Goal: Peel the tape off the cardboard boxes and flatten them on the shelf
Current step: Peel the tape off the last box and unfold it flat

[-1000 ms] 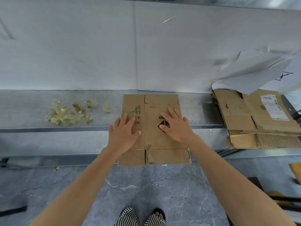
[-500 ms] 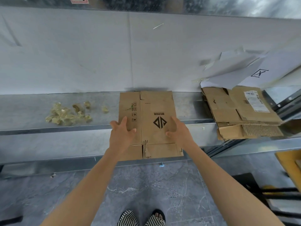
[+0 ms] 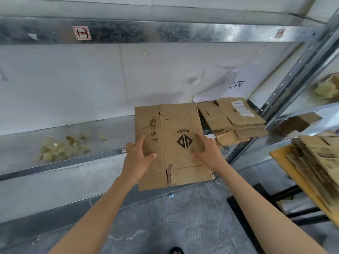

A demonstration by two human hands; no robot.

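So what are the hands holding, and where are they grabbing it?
The flattened cardboard box: the left hand grips its left edge, the right hand its right edge.

The shelf deck (image 3: 113, 129) lies bare in the middle left of the frame, an open lane between the heap of tape scraps (image 3: 60, 147) and the flattened box (image 3: 174, 129), which blocks the centre. Just right of it, the stack of flattened boxes (image 3: 233, 116) fills the deck up to the slanted upright post (image 3: 297, 74). The metal beam (image 3: 165, 32) caps the opening across the top, the white back panel (image 3: 73, 85) closes the rear, and the cardboard pile (image 3: 315, 162) crowds the right edge.
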